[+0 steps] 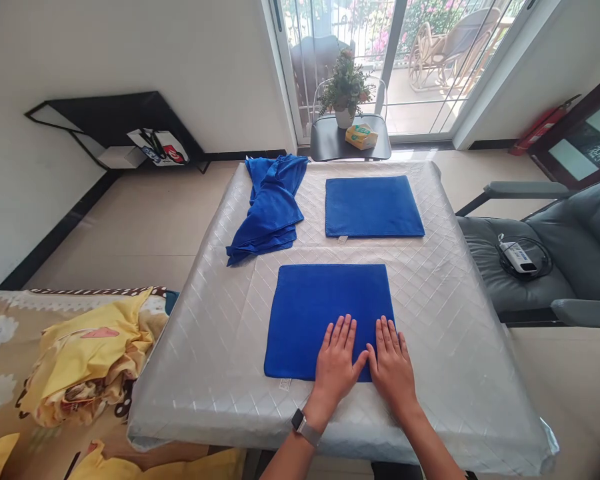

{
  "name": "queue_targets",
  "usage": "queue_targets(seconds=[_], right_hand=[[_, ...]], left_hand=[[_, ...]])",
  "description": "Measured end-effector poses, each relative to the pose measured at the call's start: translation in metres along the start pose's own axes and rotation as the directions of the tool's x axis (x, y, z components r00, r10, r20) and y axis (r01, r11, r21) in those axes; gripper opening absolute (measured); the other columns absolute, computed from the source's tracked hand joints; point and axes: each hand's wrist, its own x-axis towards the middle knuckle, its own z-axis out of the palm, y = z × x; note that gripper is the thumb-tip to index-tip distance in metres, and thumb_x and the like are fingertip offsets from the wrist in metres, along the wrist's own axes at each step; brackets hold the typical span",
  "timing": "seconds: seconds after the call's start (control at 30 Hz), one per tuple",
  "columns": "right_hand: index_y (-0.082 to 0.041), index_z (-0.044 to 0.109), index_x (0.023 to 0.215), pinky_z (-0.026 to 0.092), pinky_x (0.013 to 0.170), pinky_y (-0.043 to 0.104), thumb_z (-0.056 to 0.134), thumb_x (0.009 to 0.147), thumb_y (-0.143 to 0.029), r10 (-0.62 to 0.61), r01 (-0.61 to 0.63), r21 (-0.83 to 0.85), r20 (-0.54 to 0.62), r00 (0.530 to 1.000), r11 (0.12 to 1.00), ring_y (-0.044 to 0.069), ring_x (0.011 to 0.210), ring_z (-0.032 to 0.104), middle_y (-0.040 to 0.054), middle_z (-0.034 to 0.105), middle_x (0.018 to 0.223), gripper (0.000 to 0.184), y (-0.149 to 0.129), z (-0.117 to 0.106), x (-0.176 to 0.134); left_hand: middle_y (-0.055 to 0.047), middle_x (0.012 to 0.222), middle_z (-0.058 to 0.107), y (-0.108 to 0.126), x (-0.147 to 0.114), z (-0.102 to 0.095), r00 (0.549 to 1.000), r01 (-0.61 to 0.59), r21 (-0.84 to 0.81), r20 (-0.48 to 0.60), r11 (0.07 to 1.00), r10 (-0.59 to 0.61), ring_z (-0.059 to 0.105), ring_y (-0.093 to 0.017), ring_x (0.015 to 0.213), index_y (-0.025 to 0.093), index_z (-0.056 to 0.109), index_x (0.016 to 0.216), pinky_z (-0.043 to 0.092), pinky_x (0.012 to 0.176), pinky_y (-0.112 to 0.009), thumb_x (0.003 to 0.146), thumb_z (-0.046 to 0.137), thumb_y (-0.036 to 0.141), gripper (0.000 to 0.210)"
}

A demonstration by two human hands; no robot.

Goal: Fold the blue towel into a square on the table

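The left grip [337, 360] and right grip [394, 363] lie flat and released, fingers straight and thumbs almost meeting, on a folded blue cloth [305, 313] at lower centre of the frame. They hide its lower right corner and part of its bottom edge; both forearms are cut off below, the left one wearing a watch [305, 428]. A white label [285, 384] pokes from the cloth's lower left edge, its print too small to read.

The cloth rests on a counter under a silvery quilted cover [220, 360]. Just above the middle right is a second folded cloth [373, 207]; at upper left of the counter, a rumpled blue heap [273, 207], its number of pieces unclear.

At right, a grey armchair [595, 233], cropped by the frame, holds a white device [517, 257] with a dark cable. A yellow bundle [90, 347] sits lower left.
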Motion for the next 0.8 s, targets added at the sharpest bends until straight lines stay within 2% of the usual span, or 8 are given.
queue_targets(seconds=[0.13, 0.27, 0.4, 0.5, 0.6, 0.67, 0.73, 0.8], right_hand=[[-0.014, -0.004, 0.160, 0.022, 0.122, 0.048, 0.032, 0.104, -0.035, 0.026, -0.026, 0.004, 0.003, 1.000, 1.000, 0.026, 0.151, 0.023, 0.0125, 0.024, 0.164, 0.070, -0.002, -0.002, 0.000], [-0.015, -0.002, 0.160, 0.022, 0.122, 0.047, 0.033, 0.104, -0.036, 0.035, -0.035, 0.006, 0.005, 0.999, 0.999, 0.025, 0.151, 0.025, 0.0116, 0.024, 0.164, 0.070, -0.003, -0.001, 0.001], [-0.015, -0.003, 0.160, 0.023, 0.122, 0.047, 0.033, 0.104, -0.036, 0.048, -0.048, -0.006, -0.013, 0.999, 0.999, 0.025, 0.150, 0.027, 0.0116, 0.027, 0.162, 0.070, -0.004, -0.002, 0.001], [-0.016, -0.003, 0.160, 0.023, 0.122, 0.048, 0.031, 0.104, -0.036, 0.070, -0.070, -0.011, -0.017, 0.997, 0.997, 0.026, 0.150, 0.026, 0.0106, 0.027, 0.163, 0.068, -0.006, -0.005, -0.006], [-0.017, -0.004, 0.160, 0.024, 0.122, 0.047, 0.030, 0.104, -0.037, 0.079, -0.079, -0.010, 0.004, 0.997, 0.997, 0.025, 0.150, 0.026, 0.0091, 0.023, 0.164, 0.068, -0.008, -0.009, -0.018], [-0.018, -0.004, 0.160, 0.025, 0.122, 0.046, 0.030, 0.104, -0.039, 0.075, -0.075, -0.013, 0.018, 0.997, 0.997, 0.025, 0.151, 0.026, 0.0086, 0.022, 0.165, 0.069, -0.008, -0.010, -0.025], [-0.017, -0.005, 0.160, 0.024, 0.122, 0.046, 0.030, 0.104, -0.039, 0.071, -0.071, -0.023, 0.023, 0.997, 0.997, 0.025, 0.151, 0.025, 0.0088, 0.022, 0.165, 0.070, -0.008, -0.009, -0.029], [-0.016, -0.005, 0.160, 0.023, 0.122, 0.046, 0.030, 0.104, -0.039, 0.064, -0.063, -0.031, 0.023, 0.998, 0.998, 0.025, 0.151, 0.024, 0.0098, 0.023, 0.164, 0.070, -0.007, -0.008, -0.030]], left_hand=[[-0.009, 0.165, 0.024, -0.037, -0.023, -0.009, 0.986, 0.167, 0.098, -0.025, 0.981, -0.166, 0.021, -0.026, 0.152, 0.020, 0.013, 0.160, 0.028, 0.123, -0.052, 0.101, 0.038, 0.051, 0.071], [-0.011, 0.166, 0.018, -0.079, -0.061, -0.019, 0.949, 0.313, 0.136, -0.081, 0.940, -0.304, 0.019, -0.028, 0.153, 0.021, 0.006, 0.160, 0.025, 0.122, -0.057, 0.101, 0.036, 0.051, 0.072], [-0.009, 0.168, 0.013, -0.106, -0.092, -0.024, 0.937, 0.348, 0.113, -0.074, 0.931, -0.342, 0.017, -0.027, 0.153, 0.024, -0.001, 0.160, 0.025, 0.122, -0.056, 0.102, 0.034, 0.049, 0.071], [-0.010, 0.168, 0.012, -0.118, -0.104, -0.025, 0.946, 0.325, 0.098, -0.047, 0.941, -0.322, 0.017, -0.027, 0.153, 0.024, -0.003, 0.160, 0.025, 0.122, -0.055, 0.103, 0.034, 0.047, 0.072], [-0.010, 0.168, 0.014, -0.122, -0.107, -0.027, 0.950, 0.311, 0.097, -0.054, 0.946, -0.307, 0.020, -0.027, 0.153, 0.024, -0.002, 0.160, 0.026, 0.122, -0.056, 0.102, 0.035, 0.048, 0.072], [-0.011, 0.167, 0.015, -0.115, -0.105, -0.028, 0.948, 0.317, 0.093, -0.072, 0.944, -0.311, 0.020, -0.028, 0.152, 0.023, -0.002, 0.160, 0.026, 0.122, -0.056, 0.102, 0.035, 0.049, 0.073], [-0.011, 0.167, 0.016, -0.098, -0.097, -0.029, 0.949, 0.311, 0.080, -0.083, 0.947, -0.304, 0.021, -0.028, 0.152, 0.022, -0.001, 0.160, 0.028, 0.122, -0.055, 0.102, 0.036, 0.047, 0.073], [-0.011, 0.166, 0.021, -0.069, -0.082, -0.028, 0.967, 0.247, 0.061, -0.069, 0.967, -0.243, 0.022, -0.027, 0.152, 0.020, 0.001, 0.160, 0.031, 0.121, -0.053, 0.102, 0.036, 0.045, 0.072]])
